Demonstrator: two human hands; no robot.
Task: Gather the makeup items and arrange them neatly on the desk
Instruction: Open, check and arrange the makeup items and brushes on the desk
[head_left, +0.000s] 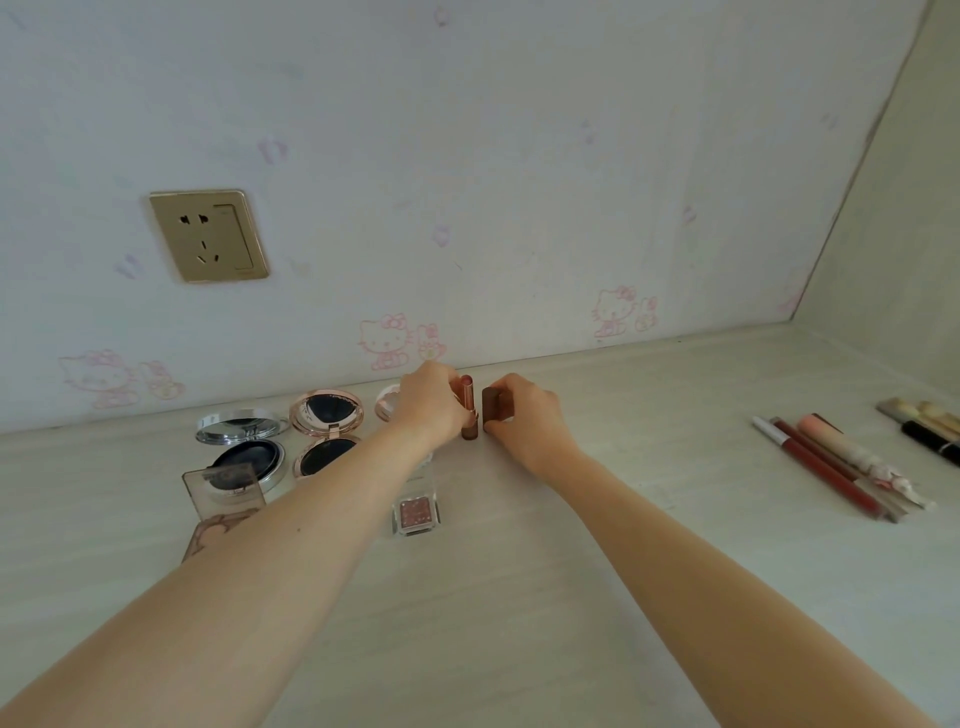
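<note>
My left hand (428, 402) grips an uncapped lipstick (469, 410) that stands upright on the pale desk (519, 597) near the wall. Right beside it my right hand (524, 415) holds the dark brown lipstick cap (490, 409), also upright. To the left lie an open silver compact (241, 447) and an open rose-gold compact (326, 434). A small square glitter eyeshadow (415, 513) sits in front of my left wrist. A clear-lidded palette (224, 493) lies at the left, partly under my forearm. A round pale pot (387, 402) is half hidden behind my left hand.
At the right of the desk lie several lip pencils and tubes (836, 462), with a black tube and a pale item (930, 426) beyond them. A gold wall socket (209, 236) is on the papered wall. A side panel closes the desk's right end.
</note>
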